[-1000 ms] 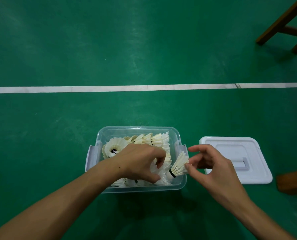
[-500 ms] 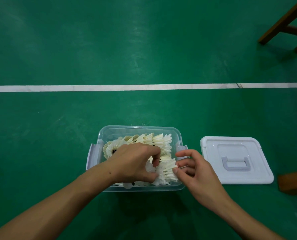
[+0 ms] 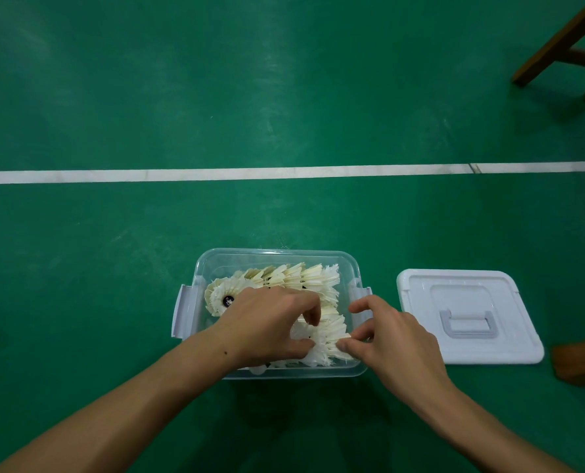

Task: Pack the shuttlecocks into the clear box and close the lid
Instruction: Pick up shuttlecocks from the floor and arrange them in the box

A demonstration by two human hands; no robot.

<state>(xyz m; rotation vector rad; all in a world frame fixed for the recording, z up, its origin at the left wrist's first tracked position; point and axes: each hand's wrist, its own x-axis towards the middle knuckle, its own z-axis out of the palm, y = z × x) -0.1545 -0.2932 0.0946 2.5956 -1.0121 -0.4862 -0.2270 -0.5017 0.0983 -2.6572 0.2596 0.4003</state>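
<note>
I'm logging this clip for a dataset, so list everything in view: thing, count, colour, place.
clear box: one, transparent with pale side latches, on the floor at centre.
shuttlecocks: many, exact count unclear, white feathers, stacked in rows inside the box.
lid: one, white with a grey handle, flat on the floor to the right of the box.
floor: green, crossed by a white line.
wooden furniture legs: brown, top right.
brown object: one, right edge, cut off.
left hand: over the box, fingers on the shuttlecocks.
right hand: pinching the near row's end.
</note>
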